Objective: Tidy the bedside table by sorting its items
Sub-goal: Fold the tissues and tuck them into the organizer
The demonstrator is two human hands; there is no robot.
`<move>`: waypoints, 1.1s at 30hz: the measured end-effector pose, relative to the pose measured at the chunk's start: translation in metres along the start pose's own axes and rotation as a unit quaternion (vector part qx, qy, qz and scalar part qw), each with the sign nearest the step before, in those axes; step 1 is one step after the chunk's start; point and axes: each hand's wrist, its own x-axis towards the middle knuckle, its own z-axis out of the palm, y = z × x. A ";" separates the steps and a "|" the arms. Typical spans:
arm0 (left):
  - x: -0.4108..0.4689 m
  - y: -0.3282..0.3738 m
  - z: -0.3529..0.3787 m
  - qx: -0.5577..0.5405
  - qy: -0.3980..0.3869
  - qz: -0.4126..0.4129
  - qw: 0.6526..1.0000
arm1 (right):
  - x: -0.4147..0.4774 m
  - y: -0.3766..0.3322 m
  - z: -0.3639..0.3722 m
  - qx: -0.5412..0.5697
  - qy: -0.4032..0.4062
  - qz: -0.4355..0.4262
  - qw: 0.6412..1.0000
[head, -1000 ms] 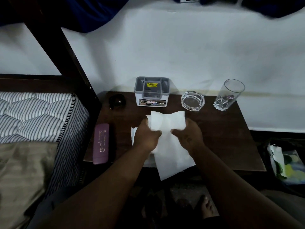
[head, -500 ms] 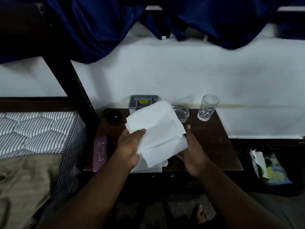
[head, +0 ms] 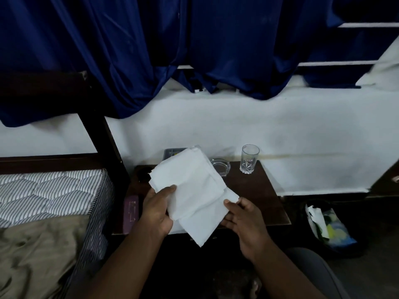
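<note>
While the purple case lay along the left edge of the bench, the left hand made the firm grip, thumb over and fingers under the left side of the white tissues, which were held up above the bench. Their long axis ran far to near, the near corner pointing down past the front edge. The right hand touched their right edge; whether it pinched could not be told. Bare bench lay beyond it, nearer than the ashtray and the glass.

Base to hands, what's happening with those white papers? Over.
Left hand grips white papers, held above bedside table. Right hand touches their lower edge. Nothing in the way. Over.
</note>
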 end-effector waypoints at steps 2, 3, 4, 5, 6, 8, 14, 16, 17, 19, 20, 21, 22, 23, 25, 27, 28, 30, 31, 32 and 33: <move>-0.008 -0.001 -0.001 -0.006 -0.001 0.004 1.000 | -0.012 -0.007 -0.006 -0.005 0.007 -0.028 1.000; -0.012 -0.002 -0.002 -0.008 0.000 0.005 1.000 | -0.019 -0.011 -0.010 -0.006 0.011 -0.044 0.999; -0.015 -0.003 -0.004 -0.011 0.004 0.008 1.000 | -0.026 -0.015 -0.013 -0.005 0.013 -0.057 0.998; -0.018 -0.003 -0.005 -0.016 0.008 0.012 1.000 | -0.033 -0.020 -0.017 0.000 0.020 -0.071 0.997; -0.019 -0.004 -0.007 -0.021 0.011 0.018 1.000 | -0.040 -0.024 -0.021 0.010 0.026 -0.081 0.996; -0.023 -0.004 -0.009 -0.035 0.014 0.033 0.999 | -0.051 -0.035 -0.030 0.050 0.043 -0.087 0.994; -0.026 -0.014 -0.016 -0.048 0.046 0.010 0.998 | -0.065 -0.073 -0.036 0.164 0.008 -0.077 0.983; -0.027 -0.017 -0.019 -0.039 0.050 -0.026 0.998 | -0.065 -0.085 -0.029 0.212 -0.030 -0.072 0.974; -0.028 -0.018 -0.021 -0.038 0.044 -0.045 0.997 | -0.065 -0.091 -0.022 0.246 -0.046 -0.066 0.966; -0.032 -0.020 -0.022 -0.040 0.031 -0.078 0.996 | -0.065 -0.097 -0.007 0.301 -0.073 -0.052 0.949; -0.034 -0.021 -0.022 -0.044 0.023 -0.093 0.994 | -0.065 -0.099 0.003 0.324 -0.089 -0.038 0.941; -0.036 -0.022 -0.021 -0.041 0.016 -0.104 0.994 | -0.065 -0.101 0.014 0.335 -0.108 -0.027 0.936; -0.037 -0.023 -0.018 -0.038 0.011 -0.107 0.993 | -0.063 -0.101 0.025 0.336 -0.115 -0.015 0.935; -0.040 -0.022 -0.014 -0.037 0.001 -0.104 0.994 | -0.061 -0.101 0.036 0.337 -0.119 -0.001 0.934; -0.039 -0.022 -0.011 -0.029 -0.023 -0.082 0.996 | -0.057 -0.094 0.055 0.324 -0.126 0.026 0.937; -0.041 -0.018 -0.008 -0.031 -0.054 -0.093 0.994 | -0.051 -0.084 0.069 0.290 -0.087 0.042 0.952; -0.043 -0.016 -0.007 -0.044 -0.064 -0.108 0.991 | -0.047 -0.076 0.072 0.270 -0.059 0.048 0.960; -0.040 -0.016 -0.007 -0.089 -0.077 -0.127 0.985 | -0.042 -0.062 0.075 0.234 -0.017 0.057 0.970; -0.041 -0.015 -0.007 -0.120 -0.096 -0.127 0.980 | -0.040 -0.056 0.074 0.216 0.002 0.064 0.974; -0.039 -0.015 -0.008 -0.142 -0.106 -0.126 0.976 | -0.039 -0.051 0.074 0.198 0.020 0.064 0.978; -0.038 -0.016 -0.010 -0.159 -0.113 -0.128 0.972 | -0.039 -0.047 0.073 0.178 0.039 0.058 0.982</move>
